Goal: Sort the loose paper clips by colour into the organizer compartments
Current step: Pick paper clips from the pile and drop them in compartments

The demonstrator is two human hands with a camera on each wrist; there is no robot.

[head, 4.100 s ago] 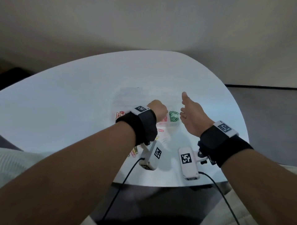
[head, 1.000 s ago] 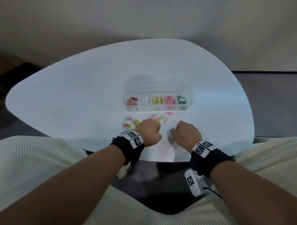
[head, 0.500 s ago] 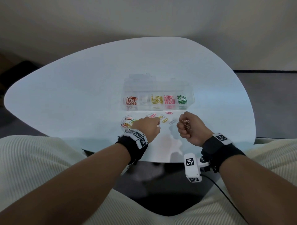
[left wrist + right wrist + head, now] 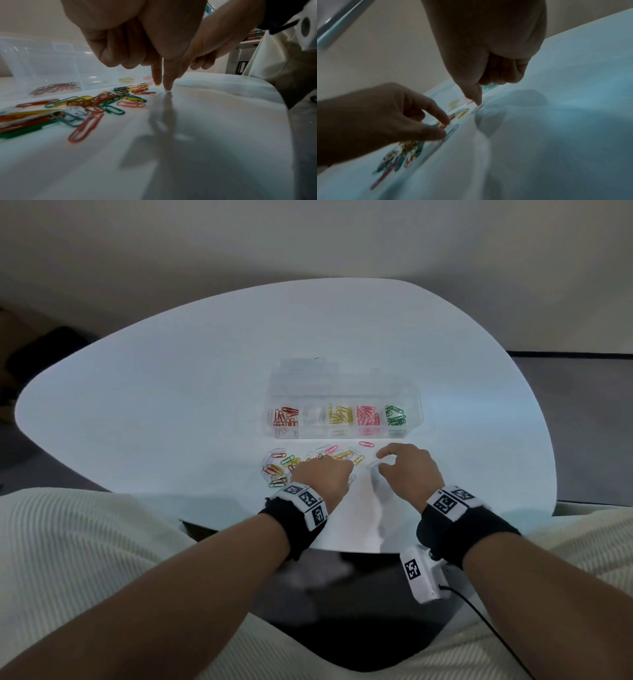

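The clear organizer (image 4: pixel 342 392) stands mid-table, its front row holding red, white, yellow, pink and green clips. Loose paper clips (image 4: pixel 284 465) of mixed colours lie in front of it, and they also show in the left wrist view (image 4: pixel 106 100). My left hand (image 4: pixel 325 477) is at the pile's right edge. Its thumb and forefinger tips (image 4: pixel 167 86) pinch down close together at a clip on the table, the other fingers curled. My right hand (image 4: pixel 404 467) is just to the right, thumb and forefinger pinching a white clip (image 4: pixel 373 464) that lies flat (image 4: pixel 476 108).
The white table (image 4: pixel 171 405) is rounded, and its near edge lies just behind my wrists. A lone pink clip (image 4: pixel 366 444) lies between the organizer and my right hand. My lap in pale ribbed cloth (image 4: pixel 85 559) is below the edge.
My right hand has turned palm down and dropped from a raised fist to the white clip on the table. The left hand has stayed at the pile, shifting slightly.
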